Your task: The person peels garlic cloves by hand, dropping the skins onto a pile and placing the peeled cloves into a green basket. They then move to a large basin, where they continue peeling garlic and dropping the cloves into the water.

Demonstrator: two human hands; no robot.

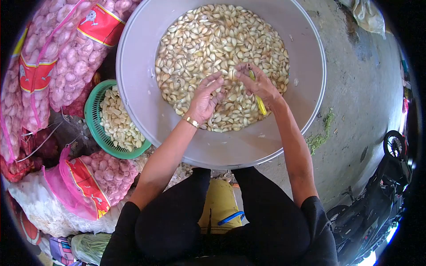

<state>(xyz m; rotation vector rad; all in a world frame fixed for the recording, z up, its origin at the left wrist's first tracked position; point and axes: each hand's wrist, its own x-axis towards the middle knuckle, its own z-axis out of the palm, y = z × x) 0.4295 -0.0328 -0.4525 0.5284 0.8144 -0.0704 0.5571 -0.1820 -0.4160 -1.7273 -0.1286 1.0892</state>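
Observation:
Over a large grey tub (306, 48) filled with garlic cloves in water (195, 53), my two hands are close together. My left hand (204, 102), with a gold-coloured band at the wrist, has its fingers curled, thumb and index finger pinched near a pale garlic clove (231, 73). That clove sits between the fingertips of both hands; which hand bears it is hard to tell. My right hand (262, 86) is closed around a slim yellow knife (261, 105), its handle sticking out below the palm. The knife's blade is mostly hidden by the fingers.
A green basket (92, 116) of peeled garlic cloves (120, 122) stands left of the tub. Net sacks of garlic bulbs (73, 75) pile up along the left, with an opened pink net bag (111, 173) lower down. A motorcycle (377, 199) is at the right on the concrete floor (355, 102).

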